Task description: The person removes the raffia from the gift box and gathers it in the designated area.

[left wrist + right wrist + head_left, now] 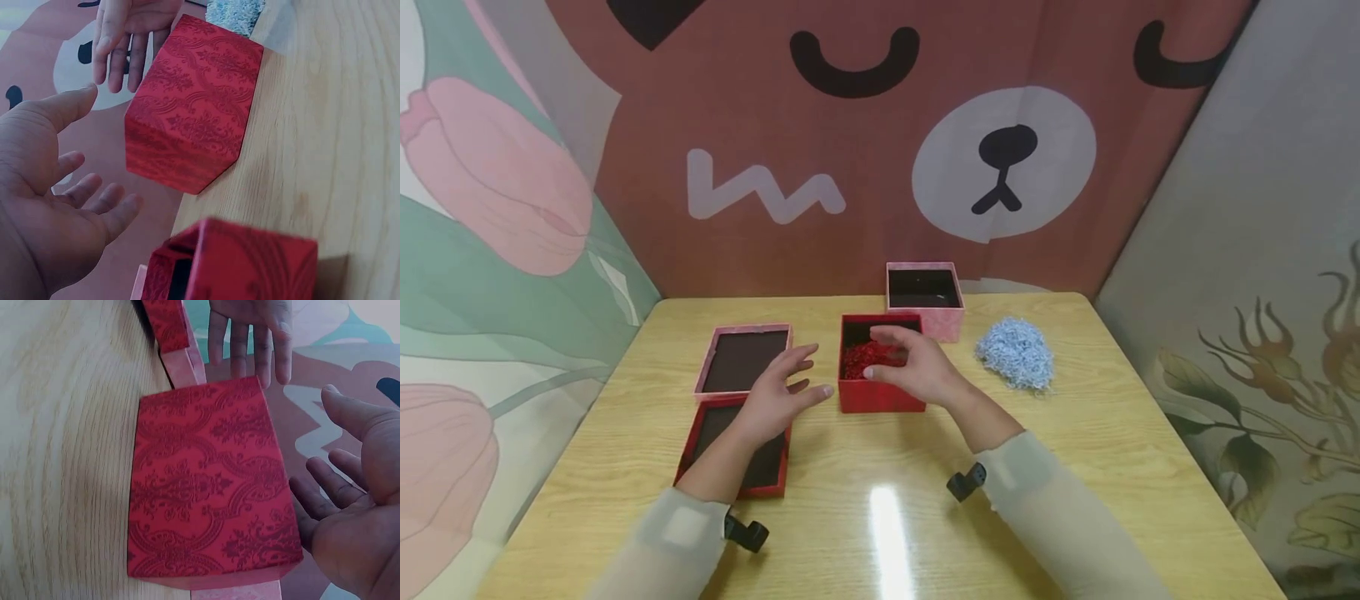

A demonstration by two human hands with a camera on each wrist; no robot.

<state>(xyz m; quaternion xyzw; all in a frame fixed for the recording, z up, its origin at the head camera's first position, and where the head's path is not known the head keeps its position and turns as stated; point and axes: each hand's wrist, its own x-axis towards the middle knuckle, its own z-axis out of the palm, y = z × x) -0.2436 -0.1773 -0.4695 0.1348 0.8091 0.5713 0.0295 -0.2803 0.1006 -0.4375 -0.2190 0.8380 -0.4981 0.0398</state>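
Observation:
An open red box (882, 397) with a damask pattern, holding red shredded paper (857, 362), stands mid-table. Over its right side hovers my right hand (921, 367), thumb and fingers apart, nothing between them. My left hand (778, 400) is in the air left of the box, palm turned toward it, fingers loosely spread. Beneath that hand and forearm lies a shallow red lid (767, 492) with a dark inside, partly covered by them. In the left wrist view the left hand (56, 181) is apart from the box; whether the right hand (356, 506) touches its rim, I cannot tell.
Behind the red box stands an open pink box (940, 323) with a dark inside. A heap of pale blue shredded paper (1017, 354) lies to the right. A pink lid (706, 362) adjoins the red lid. Printed curtains surround the wooden table (1075, 500).

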